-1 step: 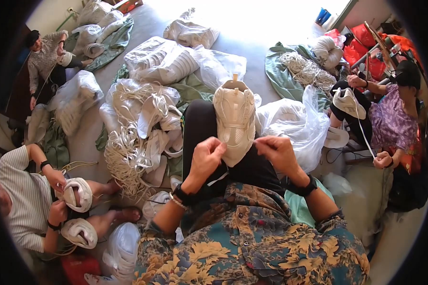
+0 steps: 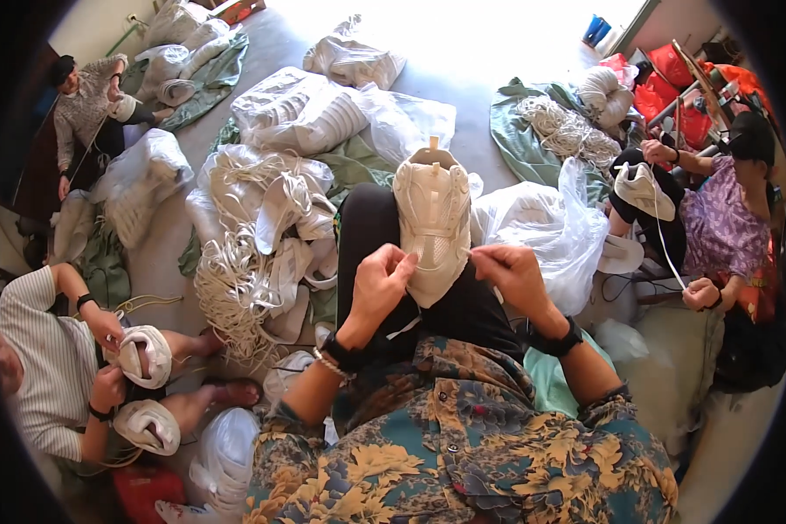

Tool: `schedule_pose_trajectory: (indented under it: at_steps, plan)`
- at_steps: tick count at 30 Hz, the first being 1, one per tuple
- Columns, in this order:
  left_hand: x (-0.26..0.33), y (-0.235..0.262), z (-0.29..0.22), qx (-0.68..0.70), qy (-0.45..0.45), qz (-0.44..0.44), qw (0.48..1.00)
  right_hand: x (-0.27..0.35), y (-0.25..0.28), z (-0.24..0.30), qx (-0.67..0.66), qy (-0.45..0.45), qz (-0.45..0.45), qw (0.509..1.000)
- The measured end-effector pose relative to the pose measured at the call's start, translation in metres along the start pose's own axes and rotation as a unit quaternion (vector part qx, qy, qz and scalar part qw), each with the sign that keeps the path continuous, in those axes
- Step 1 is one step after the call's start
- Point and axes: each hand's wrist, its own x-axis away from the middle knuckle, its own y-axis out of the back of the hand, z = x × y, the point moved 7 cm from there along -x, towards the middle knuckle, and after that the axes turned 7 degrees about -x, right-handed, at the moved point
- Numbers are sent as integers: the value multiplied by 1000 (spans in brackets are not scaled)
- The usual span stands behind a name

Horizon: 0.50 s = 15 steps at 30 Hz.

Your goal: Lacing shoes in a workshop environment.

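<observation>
A cream sneaker (image 2: 430,214) rests on my dark-trousered lap, its toe toward me and its pull tab pointing away. My left hand (image 2: 377,284) is closed in a pinch at the left of the toe. A white shoelace (image 2: 403,329) trails below that hand over the trousers; its course through the fingers is partly hidden. On the toe's other side, my right hand (image 2: 511,272) pinches thumb and finger together beside the shoe's edge. What sits between those fingertips is too small to make out.
Shoe uppers and a heap of loose laces (image 2: 240,288) lie at left. Plastic bags of shoes (image 2: 537,231) sit right of my knees and farther off (image 2: 297,109). Co-workers handle shoes at left (image 2: 44,349), far left (image 2: 79,113) and right (image 2: 720,210).
</observation>
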Motion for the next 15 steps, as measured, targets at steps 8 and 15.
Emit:
schedule_pose_trajectory:
  at_steps: [8, 15]
  plan:
    - [-17, -51, 23, -123, -5, 44, 991, -110, 35, -22, 5, 131, -174, 976]
    - [3, -57, 17, -93, -20, 0, 996, -142, -1, -42, 60, 125, -157, 978]
